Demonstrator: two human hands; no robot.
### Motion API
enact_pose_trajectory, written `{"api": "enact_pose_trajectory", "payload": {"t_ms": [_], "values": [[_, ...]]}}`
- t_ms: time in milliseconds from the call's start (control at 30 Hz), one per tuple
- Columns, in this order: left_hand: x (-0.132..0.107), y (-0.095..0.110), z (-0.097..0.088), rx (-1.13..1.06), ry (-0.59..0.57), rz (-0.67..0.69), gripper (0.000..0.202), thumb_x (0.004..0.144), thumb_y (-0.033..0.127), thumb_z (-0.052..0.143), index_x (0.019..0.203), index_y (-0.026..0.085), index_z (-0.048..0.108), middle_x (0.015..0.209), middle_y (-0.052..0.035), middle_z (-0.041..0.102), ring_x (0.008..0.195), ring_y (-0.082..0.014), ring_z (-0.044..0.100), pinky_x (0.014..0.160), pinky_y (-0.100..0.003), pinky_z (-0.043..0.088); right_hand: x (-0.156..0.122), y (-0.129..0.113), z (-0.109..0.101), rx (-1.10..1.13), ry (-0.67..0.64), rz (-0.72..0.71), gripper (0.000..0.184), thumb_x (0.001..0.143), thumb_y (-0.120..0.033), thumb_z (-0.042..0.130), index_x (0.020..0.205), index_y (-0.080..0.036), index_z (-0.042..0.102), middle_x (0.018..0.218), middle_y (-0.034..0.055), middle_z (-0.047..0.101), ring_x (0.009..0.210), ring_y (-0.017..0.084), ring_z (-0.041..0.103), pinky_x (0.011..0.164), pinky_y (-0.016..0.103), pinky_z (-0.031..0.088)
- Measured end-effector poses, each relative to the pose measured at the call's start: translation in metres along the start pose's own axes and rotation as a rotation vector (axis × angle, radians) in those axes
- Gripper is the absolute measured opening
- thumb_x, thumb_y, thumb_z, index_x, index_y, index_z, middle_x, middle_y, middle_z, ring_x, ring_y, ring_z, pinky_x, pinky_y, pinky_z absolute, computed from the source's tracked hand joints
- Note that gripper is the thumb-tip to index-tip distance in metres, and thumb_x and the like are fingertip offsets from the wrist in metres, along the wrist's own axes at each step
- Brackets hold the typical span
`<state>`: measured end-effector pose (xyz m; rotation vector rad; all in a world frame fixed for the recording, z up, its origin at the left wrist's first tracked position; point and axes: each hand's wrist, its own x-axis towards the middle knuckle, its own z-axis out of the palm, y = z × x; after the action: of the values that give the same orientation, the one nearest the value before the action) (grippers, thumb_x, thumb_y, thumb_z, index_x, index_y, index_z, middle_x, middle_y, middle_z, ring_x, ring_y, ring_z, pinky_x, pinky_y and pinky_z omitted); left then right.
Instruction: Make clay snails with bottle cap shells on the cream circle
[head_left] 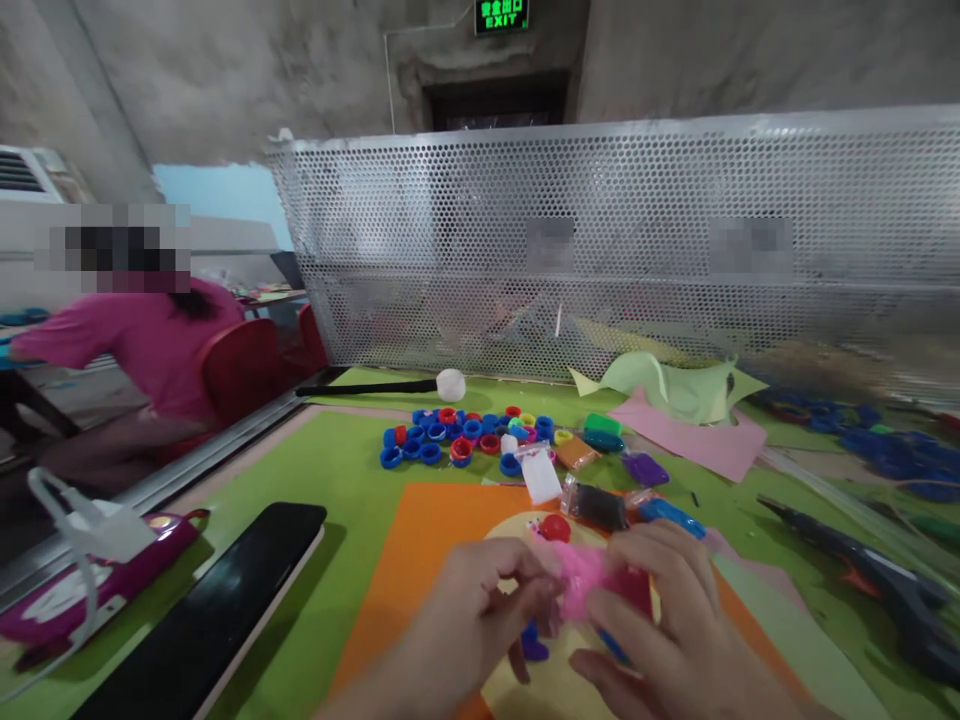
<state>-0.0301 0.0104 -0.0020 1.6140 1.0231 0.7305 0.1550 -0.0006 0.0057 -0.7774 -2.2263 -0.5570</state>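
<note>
A bright pink packet point(581, 580), which looks like soft clay in clear plastic, is held up between both hands. My left hand point(487, 605) pinches its left edge between thumb and fingers. My right hand point(664, 600) grips its right side, fingers curled over it. Below the hands lies a pale yellow round sheet point(499, 695) on an orange sheet point(397, 590). On the round sheet, a red ball-like piece point(556, 528) shows just behind the packet, and a blue piece point(534, 645) shows below. The hands hide much of the round sheet.
Several blue and red bottle caps point(431, 453) and clay packets point(596, 503) lie beyond the hands. A black phone point(217, 600) and a purple power strip point(142, 560) lie left; a glue gun point(877, 580) lies right. A perforated metal screen point(637, 250) stands behind. A person in pink point(150, 340) sits far left.
</note>
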Motion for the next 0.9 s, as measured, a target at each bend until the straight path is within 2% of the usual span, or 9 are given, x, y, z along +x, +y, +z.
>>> {"api": "enact_pose_trajectory", "payload": {"t_ms": [133, 267, 367, 467, 533, 600, 700, 800, 900], "values": [[-0.004, -0.001, 0.005, 0.121, -0.010, 0.044, 0.021, 0.075, 0.031, 0.051, 0.060, 0.018, 0.045, 0.055, 0.0035, 0.044, 0.047, -0.0082, 0.040, 0.041, -0.016, 0.032, -0.003, 0.003, 0.003, -0.016, -0.066, 0.061, 0.019, 0.074, -0.039, 0.060, 0.080, -0.023, 0.053, 0.102, 0.0097, 0.044, 0.094, 0.028, 0.042, 0.075, 0.043, 0.031], [-0.006, 0.002, 0.008, 0.161, -0.003, 0.084, 0.024, 0.071, 0.028, 0.053, 0.054, 0.018, 0.040, 0.054, 0.0032, 0.042, 0.050, -0.0088, 0.036, 0.046, -0.019, 0.029, -0.007, 0.002, 0.007, -0.038, -0.047, 0.009, 0.021, 0.070, -0.040, 0.062, 0.075, -0.023, 0.051, 0.100, 0.0083, 0.046, 0.096, 0.027, 0.042, 0.078, 0.042, 0.028], [-0.008, 0.003, 0.010, 0.072, -0.043, 0.085, 0.023, 0.071, 0.026, 0.055, 0.054, 0.017, 0.043, 0.056, 0.0019, 0.047, 0.050, -0.0089, 0.043, 0.047, -0.018, 0.032, -0.010, -0.003, 0.007, -0.047, -0.059, 0.010, 0.016, 0.069, -0.032, 0.062, 0.070, -0.023, 0.049, 0.102, 0.0070, 0.051, 0.097, 0.026, 0.044, 0.081, 0.042, 0.028], [-0.009, 0.000, 0.011, -0.026, -0.056, 0.220, 0.023, 0.076, 0.026, 0.056, 0.057, 0.017, 0.047, 0.064, -0.0008, 0.056, 0.058, -0.0106, 0.053, 0.053, -0.018, 0.040, -0.009, -0.006, 0.007, 0.047, -0.095, 0.119, 0.018, 0.068, -0.031, 0.063, 0.065, -0.023, 0.047, 0.104, 0.0052, 0.054, 0.100, 0.027, 0.045, 0.080, 0.042, 0.030], [-0.008, -0.003, 0.011, 0.022, -0.031, 0.335, 0.027, 0.083, 0.033, 0.048, 0.060, 0.018, 0.048, 0.069, -0.0036, 0.060, 0.065, -0.0131, 0.056, 0.060, -0.020, 0.043, -0.007, -0.006, 0.007, 0.093, -0.117, 0.140, 0.015, 0.068, -0.029, 0.063, 0.065, -0.023, 0.050, 0.107, 0.0045, 0.054, 0.102, 0.027, 0.045, 0.079, 0.042, 0.033], [-0.006, -0.005, 0.011, 0.113, 0.004, 0.386, 0.031, 0.087, 0.038, 0.040, 0.063, 0.018, 0.047, 0.070, -0.0049, 0.059, 0.067, -0.0144, 0.055, 0.062, -0.022, 0.043, -0.005, -0.003, 0.006, 0.109, -0.142, 0.121, 0.007, 0.068, -0.023, 0.062, 0.070, -0.025, 0.055, 0.111, 0.0040, 0.053, 0.103, 0.027, 0.045, 0.078, 0.041, 0.036], [-0.004, -0.005, 0.011, 0.258, 0.067, 0.327, 0.030, 0.085, 0.035, 0.039, 0.060, 0.020, 0.037, 0.060, -0.0002, 0.050, 0.056, -0.0121, 0.046, 0.053, -0.021, 0.038, -0.002, 0.004, 0.002, 0.111, -0.157, 0.141, 0.009, 0.069, -0.018, 0.056, 0.071, -0.027, 0.058, 0.112, 0.0024, 0.054, 0.102, 0.027, 0.046, 0.075, 0.041, 0.038], [-0.003, -0.003, 0.011, 0.346, 0.129, 0.245, 0.030, 0.084, 0.030, 0.038, 0.058, 0.021, 0.027, 0.054, 0.0035, 0.037, 0.050, -0.0110, 0.038, 0.046, -0.021, 0.032, 0.001, 0.008, -0.006, 0.031, -0.102, 0.188, 0.011, 0.070, -0.017, 0.051, 0.063, -0.025, 0.055, 0.112, 0.0019, 0.055, 0.100, 0.029, 0.047, 0.072, 0.043, 0.036], [-0.003, -0.001, 0.010, 0.343, 0.175, 0.207, 0.025, 0.086, 0.029, 0.036, 0.063, 0.021, 0.033, 0.061, 0.0017, 0.042, 0.055, -0.0121, 0.042, 0.050, -0.022, 0.036, 0.004, 0.010, -0.009, 0.003, -0.043, 0.165, 0.013, 0.070, -0.015, 0.050, 0.060, -0.023, 0.051, 0.110, 0.0014, 0.058, 0.099, 0.029, 0.048, 0.074, 0.045, 0.034]]}}
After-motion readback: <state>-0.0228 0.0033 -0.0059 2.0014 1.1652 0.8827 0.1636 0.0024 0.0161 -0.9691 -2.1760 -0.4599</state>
